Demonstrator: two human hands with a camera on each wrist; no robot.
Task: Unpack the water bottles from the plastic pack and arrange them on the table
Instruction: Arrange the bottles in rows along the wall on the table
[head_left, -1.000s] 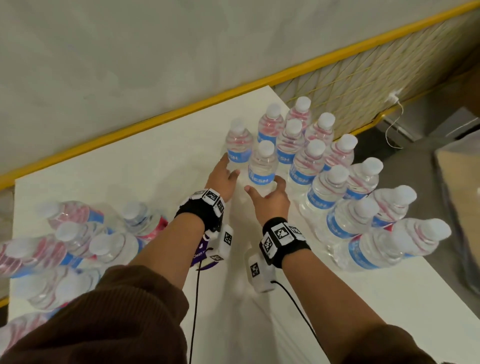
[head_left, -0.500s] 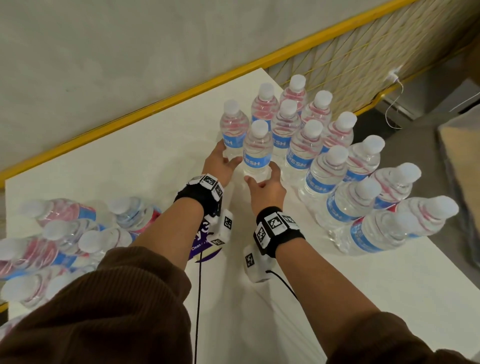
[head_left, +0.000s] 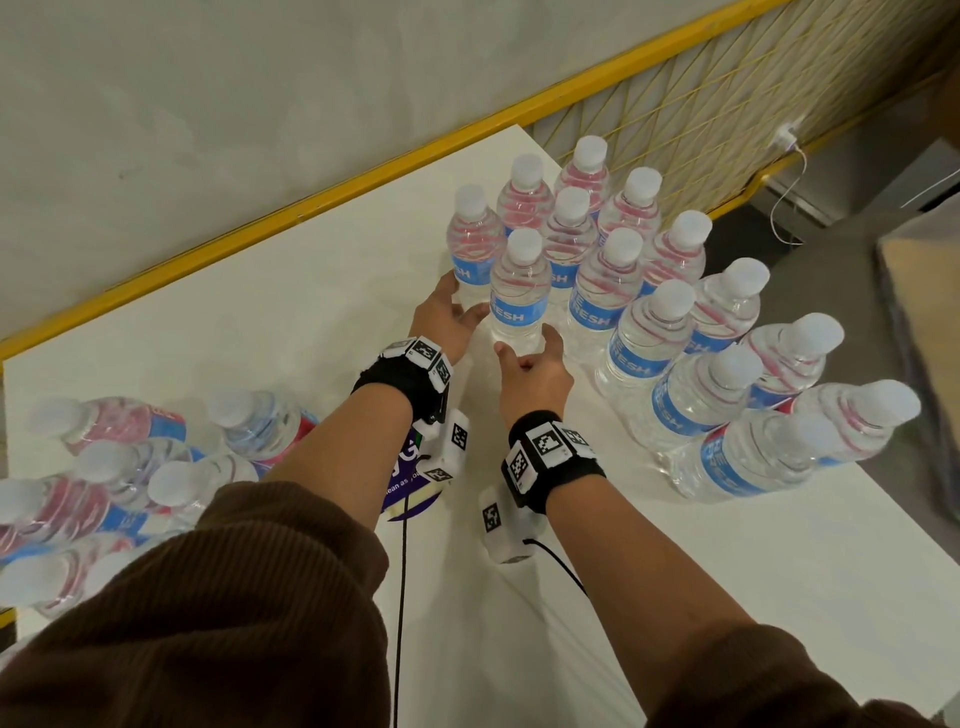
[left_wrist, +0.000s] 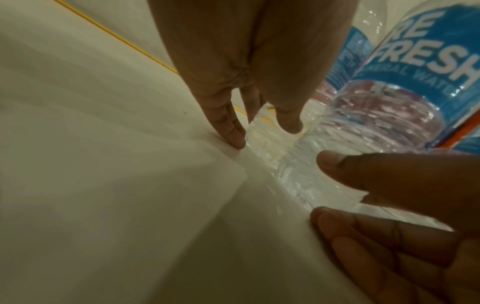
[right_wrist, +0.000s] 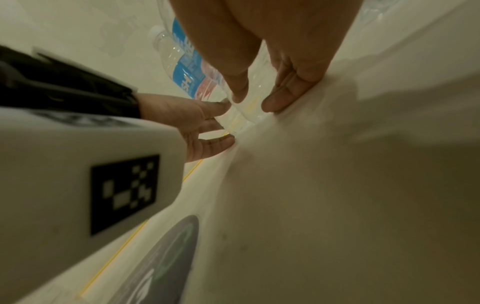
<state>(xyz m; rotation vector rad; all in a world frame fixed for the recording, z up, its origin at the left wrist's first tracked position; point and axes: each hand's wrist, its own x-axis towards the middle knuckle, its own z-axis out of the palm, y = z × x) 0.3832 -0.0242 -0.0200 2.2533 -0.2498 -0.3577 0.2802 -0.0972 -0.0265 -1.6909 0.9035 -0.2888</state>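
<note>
Bottle (head_left: 519, 291): upright on worktop (head_left: 291, 312)
Left hand (head_left: 445, 322): grip relaxed, fingertips at base
Right hand (head_left: 535, 371): grip relaxed, fingers touching base

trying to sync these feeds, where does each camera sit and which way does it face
Head: on the head, looking down and forward at the table; both forearms, left hand, right hand show.
Left wrist: looks along the left fingers at the front bottle; right fingertips enter.
Right wrist: looks along the right fingers; the left hand enters.
All three share the front bottle and both hands.
</note>
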